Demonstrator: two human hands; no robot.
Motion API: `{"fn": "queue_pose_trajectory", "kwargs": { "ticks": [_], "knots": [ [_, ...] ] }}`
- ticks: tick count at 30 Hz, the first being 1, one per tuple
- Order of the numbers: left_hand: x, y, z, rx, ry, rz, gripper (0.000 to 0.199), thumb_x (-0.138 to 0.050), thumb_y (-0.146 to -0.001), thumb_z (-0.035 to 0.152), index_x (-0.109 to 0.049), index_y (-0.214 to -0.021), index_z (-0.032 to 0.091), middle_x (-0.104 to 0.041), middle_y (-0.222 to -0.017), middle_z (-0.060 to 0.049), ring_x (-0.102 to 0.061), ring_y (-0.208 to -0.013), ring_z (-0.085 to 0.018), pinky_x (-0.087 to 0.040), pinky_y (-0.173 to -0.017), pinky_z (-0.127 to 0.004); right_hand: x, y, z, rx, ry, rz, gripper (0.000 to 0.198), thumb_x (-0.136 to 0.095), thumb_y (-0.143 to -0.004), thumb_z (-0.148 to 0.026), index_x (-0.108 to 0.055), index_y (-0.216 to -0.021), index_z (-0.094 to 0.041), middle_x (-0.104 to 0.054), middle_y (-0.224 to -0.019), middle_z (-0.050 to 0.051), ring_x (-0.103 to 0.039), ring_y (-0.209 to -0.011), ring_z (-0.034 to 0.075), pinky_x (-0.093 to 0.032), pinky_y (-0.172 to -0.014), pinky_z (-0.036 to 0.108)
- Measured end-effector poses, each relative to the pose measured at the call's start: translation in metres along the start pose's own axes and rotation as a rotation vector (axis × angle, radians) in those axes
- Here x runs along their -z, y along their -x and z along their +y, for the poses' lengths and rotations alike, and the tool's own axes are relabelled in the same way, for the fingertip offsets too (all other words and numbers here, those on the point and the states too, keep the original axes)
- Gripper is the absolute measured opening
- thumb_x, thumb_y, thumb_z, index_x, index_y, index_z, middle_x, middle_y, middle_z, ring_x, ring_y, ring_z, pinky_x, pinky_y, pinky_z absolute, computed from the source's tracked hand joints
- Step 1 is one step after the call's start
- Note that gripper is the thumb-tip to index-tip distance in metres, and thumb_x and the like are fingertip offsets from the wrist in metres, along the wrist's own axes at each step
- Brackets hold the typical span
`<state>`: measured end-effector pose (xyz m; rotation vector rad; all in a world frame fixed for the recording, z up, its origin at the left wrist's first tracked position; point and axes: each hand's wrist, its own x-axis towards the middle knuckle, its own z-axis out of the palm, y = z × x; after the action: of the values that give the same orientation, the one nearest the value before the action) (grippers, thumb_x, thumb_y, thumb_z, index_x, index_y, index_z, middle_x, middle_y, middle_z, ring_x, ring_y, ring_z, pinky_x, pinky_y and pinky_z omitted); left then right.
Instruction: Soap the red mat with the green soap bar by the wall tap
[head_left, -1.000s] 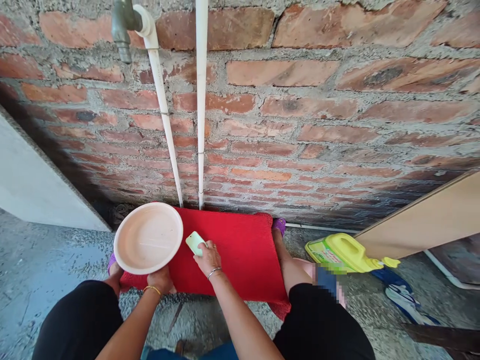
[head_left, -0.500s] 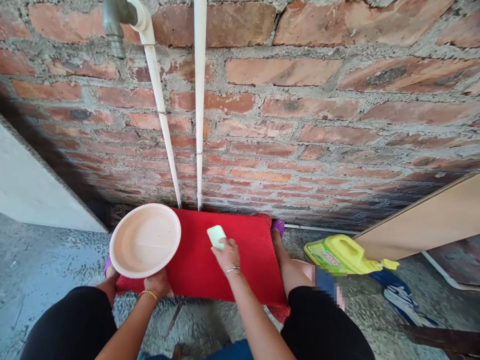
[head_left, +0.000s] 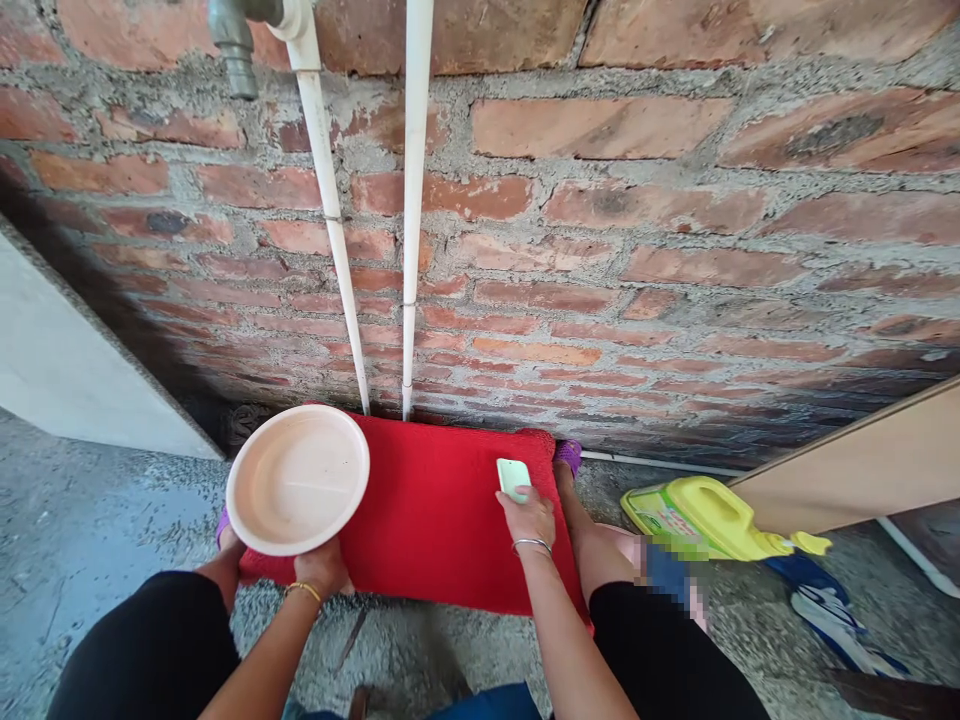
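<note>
In the head view, a round, pale pink plastic basin (head_left: 298, 485) sits at the left end of a long, bright red cloth (head_left: 431, 515), tipped a little toward the person. A pale shiny streak and a tiny dark speck show on the bottom of the basin, but I can't tell if there is clear water in it. The left hand (head_left: 322, 568) is at the basin's near edge, touching it. Some of its fingers are hidden, so I can't tell how tightly they are curled. Over near the right end of the red cloth, the right hand (head_left: 530, 520) is closed around a small, flat, pale green thing with round corners (head_left: 513, 478). The green thing pokes out past the fingers, toward the brick wall (head_left: 559, 250), and the red cloth is under it. To the right of the person's leg, a yellow plastic jug with a handle and a green label (head_left: 694, 515) lies on its side on the grey floor (head_left: 442, 645). I can't tell what is inside the jug.
</note>
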<state>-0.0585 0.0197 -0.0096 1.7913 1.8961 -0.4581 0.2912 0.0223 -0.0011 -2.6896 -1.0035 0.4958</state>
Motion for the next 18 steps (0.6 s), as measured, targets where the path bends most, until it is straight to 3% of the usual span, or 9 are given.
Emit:
{"fn": "queue_pose_trajectory", "kwargs": {
  "ticks": [3,8,11,14,18],
  "knots": [
    [0.001,0.001,0.0,-0.021,-0.034,-0.019,0.075,-0.07,-0.043,0.015,-0.057,-0.116,0.016,-0.062,-0.125,-0.014,-0.05,-0.125,-0.034,-0.044,-0.102,-0.042,-0.012,0.015,-0.021,0.076,-0.057,0.001,0.042,-0.06,-0.077,-0.048,-0.064,-0.11,-0.022,-0.059,-0.101,0.011,-0.059,-0.09,0.023,-0.045,-0.08,0.033],
    [0.011,0.006,0.005,0.007,-0.066,-0.052,0.074,-0.069,-0.045,0.015,-0.057,-0.118,0.014,-0.061,-0.126,-0.015,-0.054,-0.121,-0.031,-0.047,-0.099,-0.038,-0.051,0.058,-0.113,0.408,-0.092,-0.115,0.034,-0.067,-0.073,-0.037,-0.066,-0.105,-0.025,-0.058,-0.104,0.007,-0.056,-0.096,0.02,-0.042,-0.087,0.029],
    [0.015,0.008,0.009,0.015,-0.092,-0.065,0.073,-0.069,-0.046,0.016,-0.058,-0.118,0.015,-0.061,-0.126,-0.014,-0.053,-0.123,-0.032,-0.047,-0.099,-0.037,-0.062,0.061,-0.14,0.523,-0.042,-0.203,0.032,-0.069,-0.071,-0.035,-0.067,-0.101,-0.027,-0.057,-0.106,0.006,-0.055,-0.098,0.021,-0.041,-0.086,0.029],
    [0.017,0.008,0.01,0.016,-0.086,-0.078,0.075,-0.07,-0.043,0.015,-0.058,-0.117,0.013,-0.064,-0.121,-0.015,-0.057,-0.119,-0.032,-0.049,-0.096,-0.036,-0.054,0.044,-0.122,0.485,0.006,-0.209,0.032,-0.069,-0.071,-0.037,-0.067,-0.101,-0.027,-0.057,-0.105,0.005,-0.055,-0.095,0.019,-0.041,-0.084,0.029],
    [0.016,0.008,0.009,0.032,-0.043,-0.11,0.075,-0.072,-0.044,0.015,-0.057,-0.118,0.013,-0.066,-0.118,-0.014,-0.061,-0.112,-0.031,-0.052,-0.091,-0.036,-0.029,0.013,-0.062,0.24,-0.014,-0.041,0.029,-0.063,-0.077,-0.042,-0.066,-0.101,-0.027,-0.06,-0.097,0.005,-0.056,-0.09,0.02,-0.041,-0.081,0.031]
  ]
}}
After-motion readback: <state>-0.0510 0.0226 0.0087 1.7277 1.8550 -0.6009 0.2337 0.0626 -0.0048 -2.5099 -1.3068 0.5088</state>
